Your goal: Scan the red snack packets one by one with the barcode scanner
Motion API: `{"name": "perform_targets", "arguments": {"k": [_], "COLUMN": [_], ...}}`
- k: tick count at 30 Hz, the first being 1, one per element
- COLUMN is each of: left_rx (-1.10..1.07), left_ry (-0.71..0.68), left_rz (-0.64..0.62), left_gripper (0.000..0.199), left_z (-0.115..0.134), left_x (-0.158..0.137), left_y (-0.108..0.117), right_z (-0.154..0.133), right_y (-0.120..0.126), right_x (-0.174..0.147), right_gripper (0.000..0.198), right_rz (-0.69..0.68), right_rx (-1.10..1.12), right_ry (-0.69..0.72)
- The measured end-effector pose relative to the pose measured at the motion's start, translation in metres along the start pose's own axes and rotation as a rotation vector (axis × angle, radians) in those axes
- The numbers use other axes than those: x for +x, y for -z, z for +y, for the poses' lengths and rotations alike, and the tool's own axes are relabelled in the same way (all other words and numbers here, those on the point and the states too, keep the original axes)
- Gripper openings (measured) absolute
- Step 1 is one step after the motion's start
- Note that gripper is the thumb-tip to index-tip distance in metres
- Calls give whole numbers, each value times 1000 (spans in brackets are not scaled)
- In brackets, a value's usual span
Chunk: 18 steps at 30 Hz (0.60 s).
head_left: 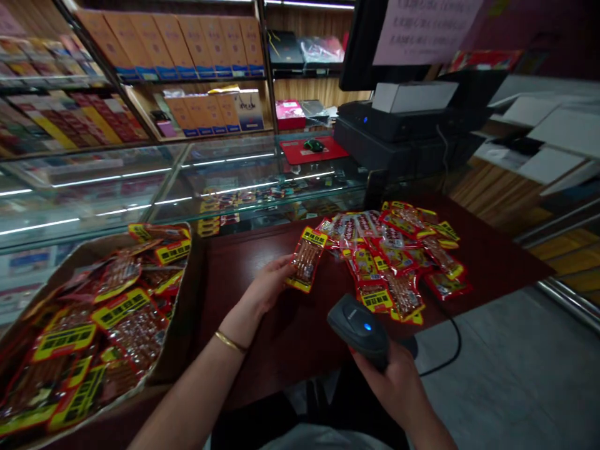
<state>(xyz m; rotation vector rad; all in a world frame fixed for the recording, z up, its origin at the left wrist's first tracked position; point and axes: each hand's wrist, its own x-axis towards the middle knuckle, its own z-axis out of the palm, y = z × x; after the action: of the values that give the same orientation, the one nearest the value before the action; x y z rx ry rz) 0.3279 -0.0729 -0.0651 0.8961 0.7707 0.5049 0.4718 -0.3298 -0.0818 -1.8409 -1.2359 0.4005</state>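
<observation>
My left hand (272, 284) pinches the left edge of a red and yellow snack packet (307, 259), held tilted just above the dark red table (281, 350). Brown sticks show through its clear front. In my right hand (398, 381) is a dark grey barcode scanner (360, 328) with a blue light on top, its head turned toward the packet. A loose pile of similar packets (403, 287) lies to the right of the held one. At the far left stands an open cardboard box (185, 300) filled with more of these packets.
Behind the table runs a glass display counter (178, 156), with a red mouse pad (288, 150) and a mouse (314, 145) on it. A monitor (359, 50) stands at the back right. The scanner's black cable (457, 347) loops past the table's front edge.
</observation>
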Motion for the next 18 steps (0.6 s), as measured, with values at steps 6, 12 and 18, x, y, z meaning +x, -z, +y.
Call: {"name": "perform_targets", "arguments": {"k": [6,12,18], "left_rx": [47,250,430], "left_ry": [62,28,-280], "left_rz": [-164,-195,-93], "left_gripper": [17,19,25], "left_z": [17,41,24], "left_x": [60,111,47], "left_y": [-127,-213,-144], "right_z": [14,24,23], "right_y": [20,25,19], "right_x": [-10,-17,-18], "right_gripper": [23,20,27], "right_rz": [93,196,85], "right_rx": [13,-4,13], "right_ry": [-71,-78,-113]}}
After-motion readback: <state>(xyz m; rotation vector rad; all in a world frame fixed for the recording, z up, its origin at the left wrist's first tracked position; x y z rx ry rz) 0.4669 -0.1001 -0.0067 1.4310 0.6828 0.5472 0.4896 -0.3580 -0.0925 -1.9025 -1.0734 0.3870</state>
